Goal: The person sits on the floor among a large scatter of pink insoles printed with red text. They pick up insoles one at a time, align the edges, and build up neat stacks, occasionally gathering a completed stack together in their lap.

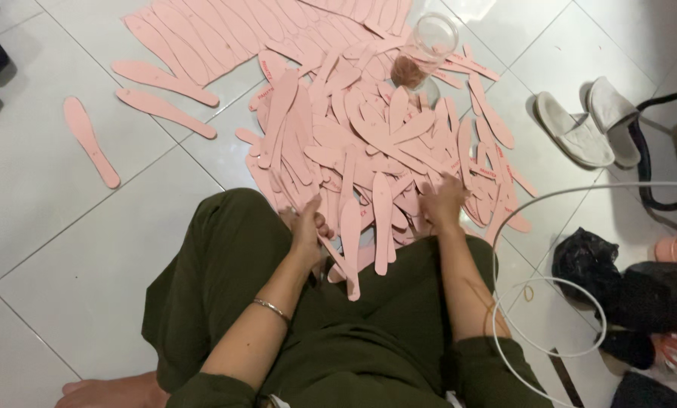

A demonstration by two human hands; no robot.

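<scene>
Head view, person: seated on the white tiled floor (74,249), legs in dark green trousers, looking down over both forearms.
Left hand (306,227): the grip is closed on a few pink insole cutouts (343,261) that slant down toward the lap; a thin bracelet (272,308) sits on that forearm.
Right hand (442,202): it rests on the near edge of the loose pile (368,143), fingers spread flat among the pieces; whether this grip has actually closed on a piece cannot be told from here.
Loose pile: a wide jumble of the same pink cutouts lying every way on the floor, right in front of the knees.
Laid-out rows (202,34): at the far left of the floor, cutouts overlap neatly side by side; three strays (89,140) lie apart to the left.
Jar (423,49): a clear one, tilted, with a brownish mass inside, at the far edge of the pile.
Right side of the floor: a pair of white slippers (584,125), a white cable (550,302) in a loop, a black bag (584,261).
Progress, as a judgement: some cutouts already lie in order, but the heap is much the larger share, so most of the sorting seems left.
</scene>
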